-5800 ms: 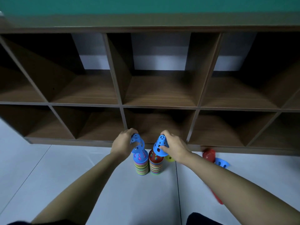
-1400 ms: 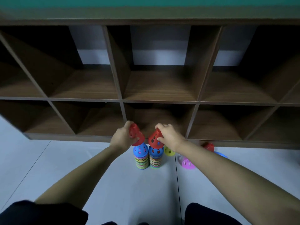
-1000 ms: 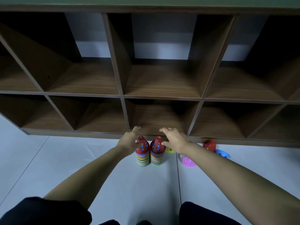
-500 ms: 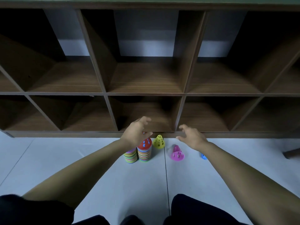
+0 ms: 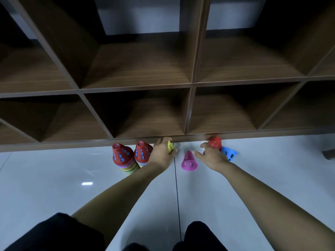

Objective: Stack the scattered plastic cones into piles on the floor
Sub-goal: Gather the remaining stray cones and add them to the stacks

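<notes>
Yellow cone (image 5: 170, 147) at the curled fingers of the left hand (image 5: 161, 155), hard against the foot of the wooden cubby shelf (image 5: 190, 109); clamped or merely touched, cannot tell through the blur. Right hand (image 5: 212, 157) spread, fingers apart, holding nothing, fingertips at a loose red cone (image 5: 215, 142), likewise at the shelf's foot. Blue cone (image 5: 229, 153) on its side just beside the red one, slightly further out from the shelf. Pink cone (image 5: 189, 160) further out still, before the shelf's lower upright divider. Left stack (image 5: 121, 156) and right stack (image 5: 143, 152), both red-capped over striped rims, side by side close before the shelf
</notes>
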